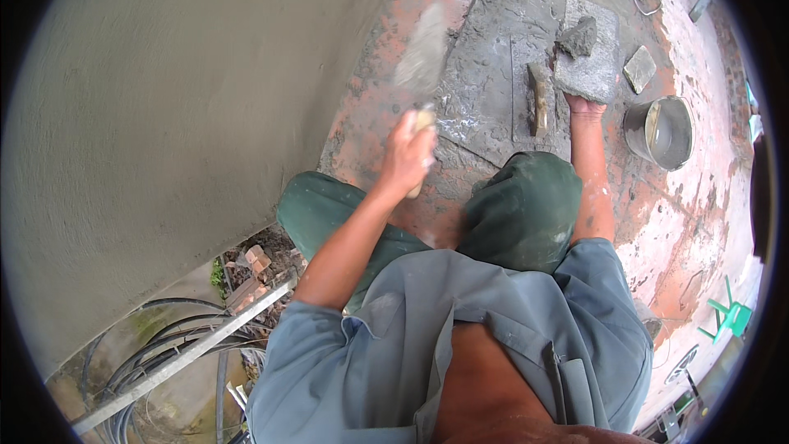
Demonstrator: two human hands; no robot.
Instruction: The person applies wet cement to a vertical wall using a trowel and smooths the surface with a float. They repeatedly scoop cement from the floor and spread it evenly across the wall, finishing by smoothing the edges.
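My left hand (407, 152) is closed round the wooden handle of a trowel (424, 49); its blade is smeared by motion and points away from me over the mortar-stained floor. To its left rises a wall (189, 107) coated in smooth grey plaster. My right hand (585, 105) grips the near edge of a flat grey mortar board (606, 53), its fingers mostly hidden beneath. A lump of mortar (579, 36) sits on that board. Just left of it lies a plastering float (539, 99) with a worn handle, its flat plate caked in grey.
Right of my right forearm stands a bucket (634, 130), with a small grey block (639, 70) beyond it. Coiled black hoses (136, 362), a metal bar (185, 358) and brick rubble (256, 259) lie lower left. A green stool (733, 317) is far right.
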